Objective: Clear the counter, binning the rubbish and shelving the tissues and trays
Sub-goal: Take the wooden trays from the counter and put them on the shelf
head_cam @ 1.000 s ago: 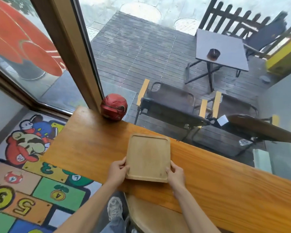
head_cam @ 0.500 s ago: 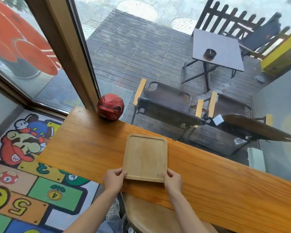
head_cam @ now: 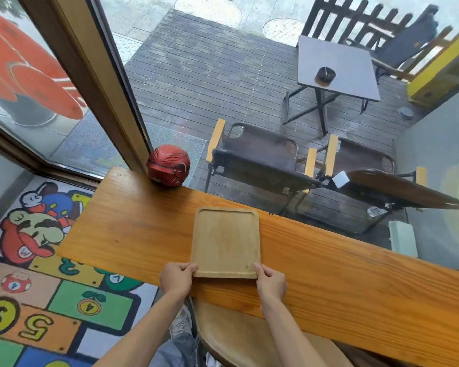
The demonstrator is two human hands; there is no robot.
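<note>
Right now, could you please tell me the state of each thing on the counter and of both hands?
wooden tray: empty, flat on the counter, held at its near corners.
left hand: grips the tray's near left corner.
right hand: grips the tray's near right corner.
red helmet: resting at the counter's far edge by the window frame, untouched.

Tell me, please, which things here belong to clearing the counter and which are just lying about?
Part of the job:
wooden tray, gripped by the left hand and the right hand
counter

Lying about:
red helmet
stool
</note>
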